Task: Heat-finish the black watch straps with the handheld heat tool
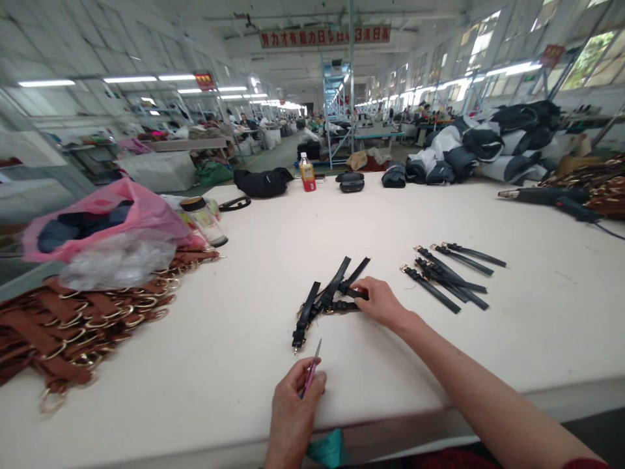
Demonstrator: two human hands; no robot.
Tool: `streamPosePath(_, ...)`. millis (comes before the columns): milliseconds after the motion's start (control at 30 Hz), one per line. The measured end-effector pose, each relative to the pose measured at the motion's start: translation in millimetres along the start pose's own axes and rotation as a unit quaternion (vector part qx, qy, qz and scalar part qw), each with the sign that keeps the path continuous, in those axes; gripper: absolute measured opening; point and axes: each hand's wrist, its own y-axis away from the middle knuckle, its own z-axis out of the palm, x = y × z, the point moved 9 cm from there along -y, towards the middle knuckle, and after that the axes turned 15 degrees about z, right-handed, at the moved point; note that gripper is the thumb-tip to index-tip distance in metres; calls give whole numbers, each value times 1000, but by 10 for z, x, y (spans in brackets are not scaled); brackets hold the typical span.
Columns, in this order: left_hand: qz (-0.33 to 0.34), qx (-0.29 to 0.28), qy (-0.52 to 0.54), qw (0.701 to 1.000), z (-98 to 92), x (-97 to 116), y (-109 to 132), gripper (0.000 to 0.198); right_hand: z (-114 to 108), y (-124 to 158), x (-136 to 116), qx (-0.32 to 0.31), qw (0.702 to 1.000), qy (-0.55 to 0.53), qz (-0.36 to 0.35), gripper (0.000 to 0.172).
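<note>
While the right hand [378, 301] pressed on a bunch of black buckled straps [328, 301] mid-table, the left hand [293, 404], well apart and nearer, gripped a pink-handled pointed tool [311, 371], with more black straps [446, 277] laid aside right and brown straps [63, 332] heaped left.

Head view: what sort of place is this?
Probably a leather-goods factory: black buckled straps on a long white workbench, piled brown straps with metal rings, and rows of workstations behind.

Black leather straps [326, 301] lie crossed; gold buckles [296, 348] at ends.
</note>
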Motion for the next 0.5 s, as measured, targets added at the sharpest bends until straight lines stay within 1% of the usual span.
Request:
streamPosePath(33, 0, 0, -1, 1000, -5, 3, 7, 25, 10, 53, 11, -17, 1000, -5, -1, 28)
streamPosePath(100, 0, 0, -2, 1000, -10, 9, 14, 24, 85, 210, 75, -79, 996, -28, 5, 22)
streamPosePath(167, 2, -2, -6, 1000, -4, 24, 12, 25, 186, 432, 172, -156, 986, -55, 16, 23)
streamPosePath(200, 3, -5, -8, 1000, 4, 38, 10, 26, 220, 550, 221, -183, 981, -60, 20, 25)
streamPosePath(233, 5, -10, -11, 1000, 15, 57, 9, 28, 235, 661, 267, -196, 979, -57, 21, 27)
streamPosePath(300, 7, -22, -24, 999, 44, 111, 17, 33, 219, 836, 342, -190, 981, -27, 19, 28)
streamPosePath(367, 7, -34, -48, 998, 71, 180, 38, 38, 183, 937, 395, -166, 986, 10, 20, 27)
streamPosePath(433, 7, -47, -81, 996, 97, 253, 66, 41, 149, 971, 418, -136, 990, 38, 20, 25)
streamPosePath(500, 10, -64, -113, 992, 135, 319, 95, 41, 131, 964, 406, -106, 993, 51, 14, 27)
